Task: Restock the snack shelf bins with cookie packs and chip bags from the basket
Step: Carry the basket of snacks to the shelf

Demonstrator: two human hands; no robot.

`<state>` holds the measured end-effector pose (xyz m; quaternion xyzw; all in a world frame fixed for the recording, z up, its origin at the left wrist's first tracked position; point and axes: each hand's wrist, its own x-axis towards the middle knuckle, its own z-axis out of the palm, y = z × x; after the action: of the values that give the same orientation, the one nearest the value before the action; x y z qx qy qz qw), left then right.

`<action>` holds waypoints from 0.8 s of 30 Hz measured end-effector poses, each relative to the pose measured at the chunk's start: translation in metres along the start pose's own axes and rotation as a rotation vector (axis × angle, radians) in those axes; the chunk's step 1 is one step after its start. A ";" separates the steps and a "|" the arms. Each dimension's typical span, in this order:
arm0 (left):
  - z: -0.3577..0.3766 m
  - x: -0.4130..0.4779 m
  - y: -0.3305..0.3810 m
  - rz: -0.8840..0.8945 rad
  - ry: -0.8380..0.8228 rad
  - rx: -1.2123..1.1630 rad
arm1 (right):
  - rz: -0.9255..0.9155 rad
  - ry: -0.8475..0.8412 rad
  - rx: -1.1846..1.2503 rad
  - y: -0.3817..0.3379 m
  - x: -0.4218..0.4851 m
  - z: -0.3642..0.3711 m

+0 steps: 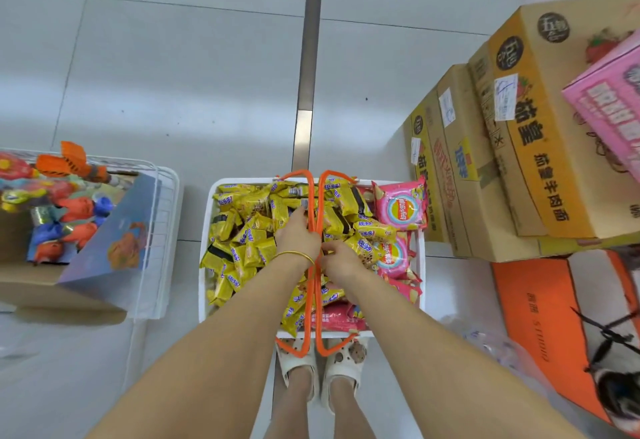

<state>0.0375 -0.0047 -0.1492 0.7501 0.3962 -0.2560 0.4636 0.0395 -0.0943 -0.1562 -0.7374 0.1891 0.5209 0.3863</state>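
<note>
Fingers of left hand (298, 234) and right hand (341, 258) clamp orange handles (313, 196) over basket (207, 203).

White basket (205, 231) with orange handles (313, 217); inside, yellow cookie packs (249, 231) (blue lettering) and, at its right wall, pink chip bags (401, 206). Right of the basket, tan cartons (485, 196).

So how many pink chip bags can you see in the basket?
3 pink chip bags, all on the basket's right side: far corner, middle beside the right hand, and near end. More may be buried under the yellow packs.
</note>
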 end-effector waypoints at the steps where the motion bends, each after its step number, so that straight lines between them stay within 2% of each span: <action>1: 0.000 0.003 0.002 -0.023 -0.010 -0.032 | 0.001 -0.002 0.043 0.000 -0.001 -0.001; 4: -0.006 0.010 0.004 -0.104 -0.026 -0.086 | 0.006 0.045 0.183 0.001 -0.002 -0.006; 7: -0.023 0.014 -0.002 -0.168 0.057 -0.087 | 0.023 0.205 0.237 0.009 0.008 -0.016; 10: -0.040 0.016 -0.008 -0.203 0.067 -0.129 | 0.020 0.326 0.280 0.016 0.013 -0.027; 14: -0.047 0.022 -0.011 -0.354 -0.040 -0.278 | -0.058 0.296 0.424 0.007 0.016 -0.030; 18: -0.040 0.016 -0.020 -0.394 -0.098 -0.285 | -0.077 0.385 0.257 0.000 0.025 -0.023; 24: -0.046 0.014 -0.033 -0.297 0.085 -0.243 | -0.110 0.540 0.030 0.001 0.015 -0.029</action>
<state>0.0187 0.0502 -0.1552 0.6322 0.5497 -0.2398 0.4906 0.0622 -0.1155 -0.1658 -0.8529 0.2527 0.2806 0.3606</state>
